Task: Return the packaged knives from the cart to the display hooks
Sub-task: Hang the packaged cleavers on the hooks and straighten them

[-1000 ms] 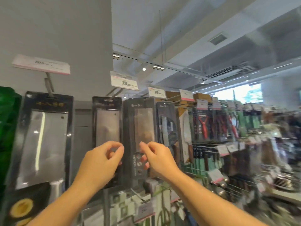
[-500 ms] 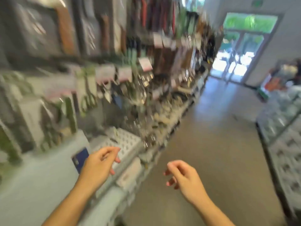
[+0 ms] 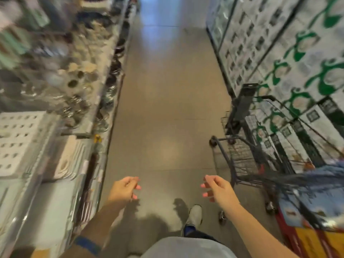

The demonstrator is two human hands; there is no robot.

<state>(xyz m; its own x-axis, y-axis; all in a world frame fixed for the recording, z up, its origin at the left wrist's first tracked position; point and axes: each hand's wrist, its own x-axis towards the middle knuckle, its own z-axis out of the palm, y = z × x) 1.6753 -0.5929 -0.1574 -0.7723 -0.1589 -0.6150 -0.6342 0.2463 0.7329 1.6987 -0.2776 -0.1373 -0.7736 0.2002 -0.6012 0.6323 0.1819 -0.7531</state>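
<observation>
Currently the left hand [image 3: 125,189] and right hand [image 3: 216,189] are empty, fingers loosely curled. The cart [image 3: 240,157] stands forward-right, nearer the right hand; its contents are blurred.

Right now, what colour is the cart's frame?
Dark, near-black cart; shows best in the head view.

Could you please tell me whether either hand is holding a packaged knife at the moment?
No, the left hand and the right hand both hang empty over the aisle floor, fingers loosely curled.
</observation>
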